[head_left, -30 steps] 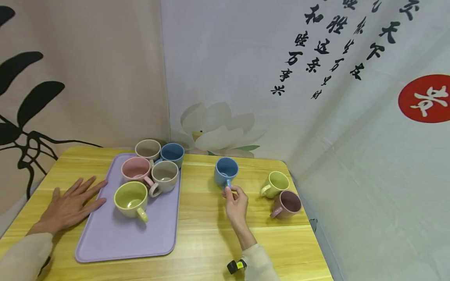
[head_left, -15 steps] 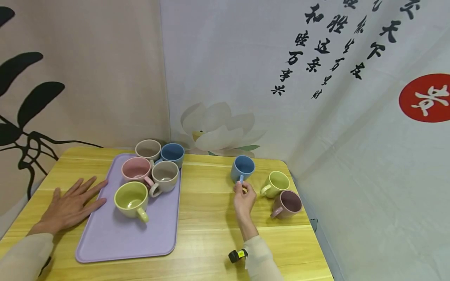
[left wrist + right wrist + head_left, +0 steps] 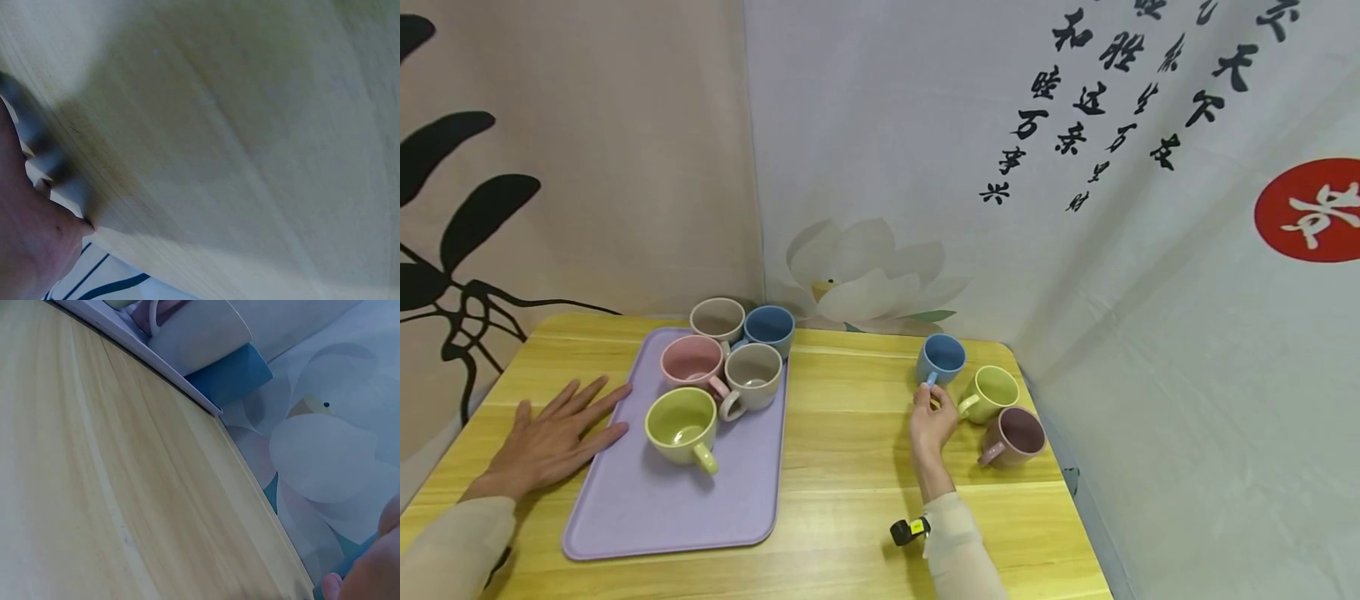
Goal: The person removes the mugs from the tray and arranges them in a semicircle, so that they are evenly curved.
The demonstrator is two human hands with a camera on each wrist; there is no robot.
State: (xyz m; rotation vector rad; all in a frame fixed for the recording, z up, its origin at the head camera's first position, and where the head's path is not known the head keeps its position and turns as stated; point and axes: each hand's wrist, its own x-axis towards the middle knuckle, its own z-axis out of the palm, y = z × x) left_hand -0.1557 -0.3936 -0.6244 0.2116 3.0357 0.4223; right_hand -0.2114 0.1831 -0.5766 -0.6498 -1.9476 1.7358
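My right hand [image 3: 933, 423] pinches the handle of a blue mug [image 3: 941, 358] near the table's back right. In the right wrist view only a sliver of that mug [image 3: 364, 547] shows past the fingers. Just right of it stand a yellow-green mug [image 3: 992, 390] and a mauve mug [image 3: 1017, 434]. My left hand [image 3: 553, 435] lies flat with spread fingers, its fingertips at the left rim of the purple tray [image 3: 673, 521]. On the tray are a larger yellow-green mug [image 3: 681, 425], a pink mug [image 3: 691, 363], a grey mug [image 3: 752, 375], a beige mug [image 3: 717, 318] and another blue mug [image 3: 769, 327].
The wooden table [image 3: 835, 467] meets a printed cloth backdrop [image 3: 880, 150] along its back and right edges. A small black device with a yellow label [image 3: 910, 531] sits at my right wrist.
My right hand has carried the blue mug rightward, from the table's middle to beside the yellow-green mug. My left hand and the mugs on the tray stay put.
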